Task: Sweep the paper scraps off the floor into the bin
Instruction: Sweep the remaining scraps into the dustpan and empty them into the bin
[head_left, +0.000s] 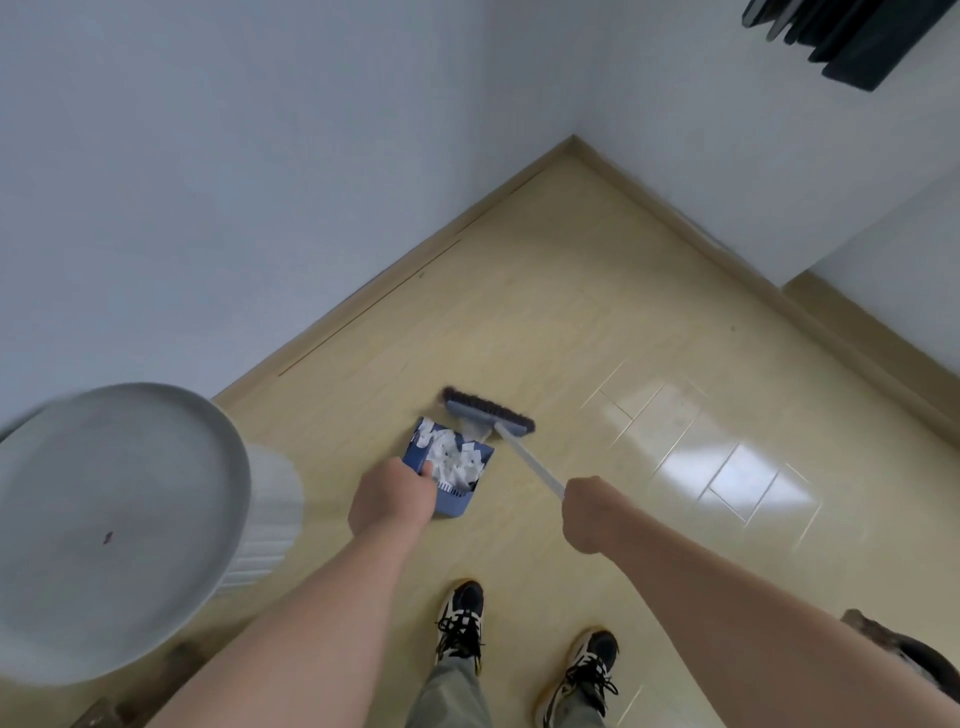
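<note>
The paper scraps (457, 460) are small white torn pieces, heaped loosely inside a blue plastic dustpan (414, 453) low over the floor (571, 312), ahead of the person's feet. The left hand (389, 501) grips the pan's near end from above, its fingers (424, 470) curled tight round the rim. The right hand (589, 514) is closed in a fist round the broom's thin pale handle (530, 460); its fingers are mostly hidden under the knuckles. The broom head (488, 410), a blue bar with dark bristles, lies at the pan's open mouth. Whether the pan touches the floor cannot be told.

The floor is glossy pale yellow plank, with a bright sheen to the right. On the left stands a round white tabletop (104, 519) on a ribbed white base (272, 509). Two black-and-white laced shoes (460, 623) stand below.
</note>
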